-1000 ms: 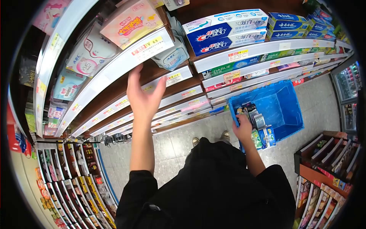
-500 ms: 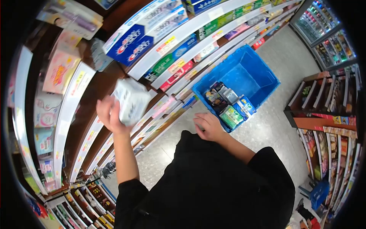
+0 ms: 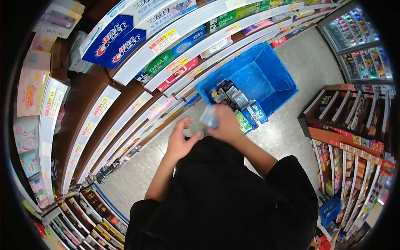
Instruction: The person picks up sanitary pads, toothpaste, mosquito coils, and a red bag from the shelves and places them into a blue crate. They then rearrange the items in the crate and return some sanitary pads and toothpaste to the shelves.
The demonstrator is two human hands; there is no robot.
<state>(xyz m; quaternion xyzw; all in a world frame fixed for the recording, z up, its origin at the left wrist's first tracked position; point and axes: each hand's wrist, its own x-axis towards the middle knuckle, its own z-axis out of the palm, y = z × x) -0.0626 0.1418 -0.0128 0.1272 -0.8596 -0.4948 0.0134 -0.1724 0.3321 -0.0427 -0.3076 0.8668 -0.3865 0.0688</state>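
Pack is held in the closed grip of the right hand, near the bin of boxes; left hand, grip open, is near the pack

Packages inside basket, beside shelves.

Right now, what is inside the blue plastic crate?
In the blue plastic crate, small dark packs, a silvery pack, a blue box and a green pack crowd one end. Whatever lies under them is covered. The right hand hides some wall.
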